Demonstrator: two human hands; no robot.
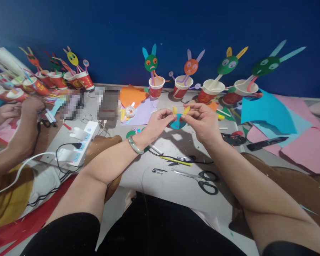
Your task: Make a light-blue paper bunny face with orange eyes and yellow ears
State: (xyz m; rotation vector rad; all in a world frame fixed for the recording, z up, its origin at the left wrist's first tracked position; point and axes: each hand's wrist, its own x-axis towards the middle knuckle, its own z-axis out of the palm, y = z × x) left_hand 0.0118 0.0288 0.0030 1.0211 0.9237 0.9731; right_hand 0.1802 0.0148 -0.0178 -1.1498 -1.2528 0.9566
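Between my two hands, above the table, is a round blue paper disc (177,122) with two yellow paper ears (186,110) standing at its upper edge. My left hand (162,122) pinches the disc's left side between thumb and fingers. On the other side, my right hand (204,121) is closed with the thumb at the disc's right edge, by the right ear. Below them lie black-handled scissors (208,181), part open, a nail clipper (159,171) and a yellow strip (176,161). The fingertips hide parts of the disc.
Red paper cups (156,92) with paper animal heads stand along the blue wall. A power strip (84,144) with cables lies left. Coloured paper sheets (266,113) cover the right side. A co-worker's hands (32,110) are at the far left.
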